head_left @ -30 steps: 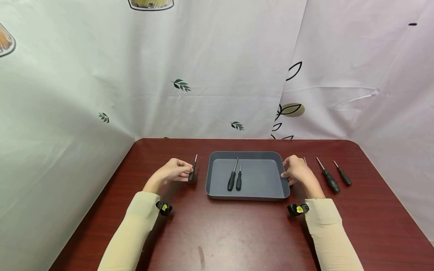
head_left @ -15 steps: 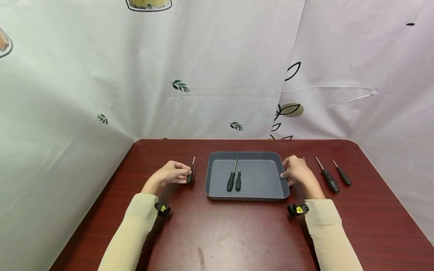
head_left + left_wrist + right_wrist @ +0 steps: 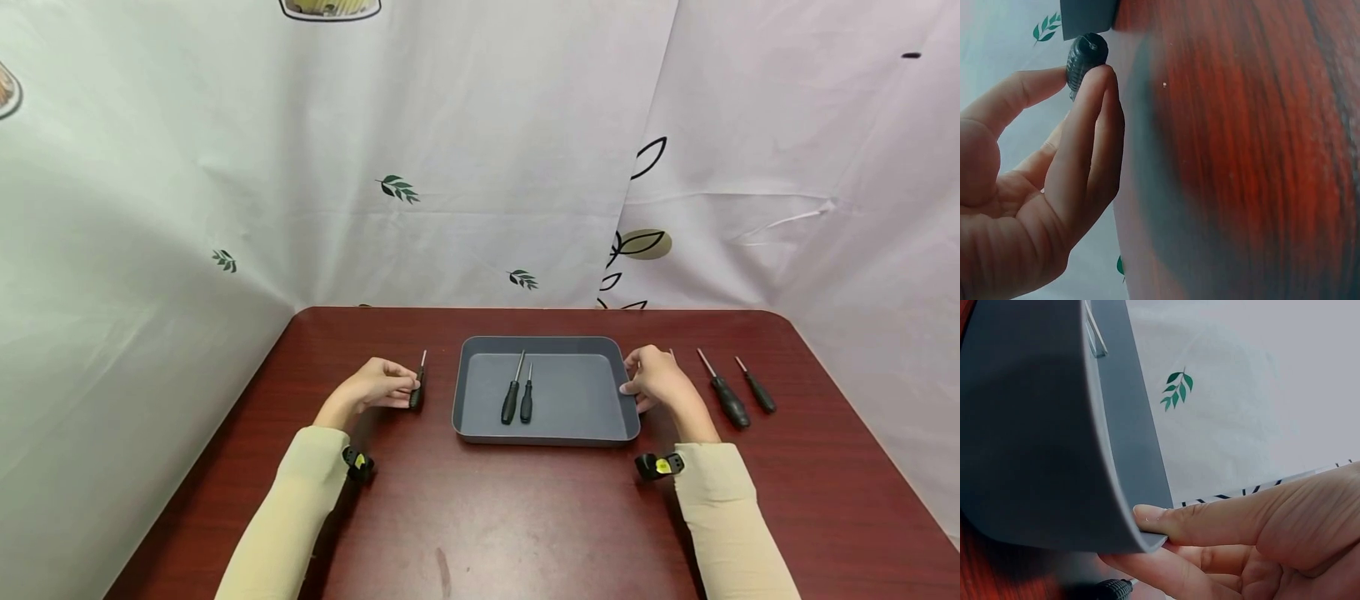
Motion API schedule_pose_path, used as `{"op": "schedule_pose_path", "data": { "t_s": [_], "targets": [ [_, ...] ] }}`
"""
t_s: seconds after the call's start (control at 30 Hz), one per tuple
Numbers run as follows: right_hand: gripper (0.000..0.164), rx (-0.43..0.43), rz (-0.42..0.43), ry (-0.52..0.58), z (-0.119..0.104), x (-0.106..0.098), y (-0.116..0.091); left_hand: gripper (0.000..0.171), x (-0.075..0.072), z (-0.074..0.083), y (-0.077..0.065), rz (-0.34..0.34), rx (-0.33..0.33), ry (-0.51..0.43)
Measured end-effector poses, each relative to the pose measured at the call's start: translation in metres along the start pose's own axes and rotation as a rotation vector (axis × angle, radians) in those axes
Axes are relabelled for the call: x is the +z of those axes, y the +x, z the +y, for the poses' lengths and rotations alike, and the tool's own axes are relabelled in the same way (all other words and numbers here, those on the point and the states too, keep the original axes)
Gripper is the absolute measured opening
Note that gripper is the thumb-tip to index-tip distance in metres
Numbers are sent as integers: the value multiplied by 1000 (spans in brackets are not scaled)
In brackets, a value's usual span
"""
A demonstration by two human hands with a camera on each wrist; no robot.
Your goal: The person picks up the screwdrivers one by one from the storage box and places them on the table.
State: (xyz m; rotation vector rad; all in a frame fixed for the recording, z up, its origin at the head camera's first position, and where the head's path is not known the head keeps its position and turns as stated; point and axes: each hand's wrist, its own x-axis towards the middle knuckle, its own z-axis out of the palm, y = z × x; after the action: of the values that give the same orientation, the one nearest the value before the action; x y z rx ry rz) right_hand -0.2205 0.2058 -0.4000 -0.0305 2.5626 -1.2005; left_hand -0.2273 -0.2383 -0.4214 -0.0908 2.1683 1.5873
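Note:
My left hand [image 3: 380,384] pinches the black handle of a screwdriver [image 3: 417,390] left of the tray, its shaft pointing away from me. In the left wrist view the ribbed handle end of that screwdriver [image 3: 1087,57] shows between thumb and fingers. My right hand [image 3: 654,377] grips the right rim of a grey rectangular tray [image 3: 577,392]. Thumb inside and fingers outside, it pinches the tray wall [image 3: 1104,456] in the right wrist view. Inside the tray lie a larger screwdriver [image 3: 511,400] and a smaller screwdriver [image 3: 527,402], side by side.
Right of my right hand lie a big black screwdriver [image 3: 731,402] and a smaller one [image 3: 761,391] on the red-brown table [image 3: 480,517]. Another shaft tip pokes out behind that hand. A pale patterned curtain [image 3: 465,167] hangs around the table's back and sides.
My left hand has moved slightly left and toward me with the screwdriver, away from the tray. The right hand keeps its grip on the tray rim.

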Motion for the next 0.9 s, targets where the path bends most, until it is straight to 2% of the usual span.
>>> {"op": "schedule_pose_path", "data": {
  "t_s": [0.27,0.63,0.9],
  "targets": [
    [41,-9,-2,14,2,0,1,26,1,0,2,50,-19,71],
    [43,-14,-10,27,5,0,2,24,3,-4,6,67,-8,100],
    [42,-16,-8,29,5,-1,3,20,9,0,7,134,-27,151]
  ]
}}
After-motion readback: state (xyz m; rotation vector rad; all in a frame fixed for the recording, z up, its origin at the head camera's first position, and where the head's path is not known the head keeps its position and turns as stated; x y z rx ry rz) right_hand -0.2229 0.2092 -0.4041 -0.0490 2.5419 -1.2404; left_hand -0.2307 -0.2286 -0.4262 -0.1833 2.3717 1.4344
